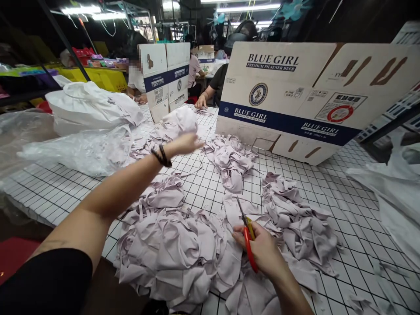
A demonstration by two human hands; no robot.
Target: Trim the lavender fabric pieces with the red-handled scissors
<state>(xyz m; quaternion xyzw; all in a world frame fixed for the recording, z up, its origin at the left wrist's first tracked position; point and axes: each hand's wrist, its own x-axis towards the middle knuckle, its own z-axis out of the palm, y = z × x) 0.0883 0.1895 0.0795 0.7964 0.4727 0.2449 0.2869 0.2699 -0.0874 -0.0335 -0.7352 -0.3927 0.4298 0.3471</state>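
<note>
My left hand (184, 143) reached far across the white gridded table (344, 205), fingers loosely closed; I could not tell whether it gripped the pale lilac fabric scrap (183, 120) just beyond it. My right hand (259, 247) was wrapped around red-and-yellow-handled scissors (247, 234), blades pointing away, over a large heap of pale lilac cloth cuttings (170, 245). A white and navy cardboard beer box (295, 96) stood behind. Clear plastic bags (82, 148) lay to the left.
</note>
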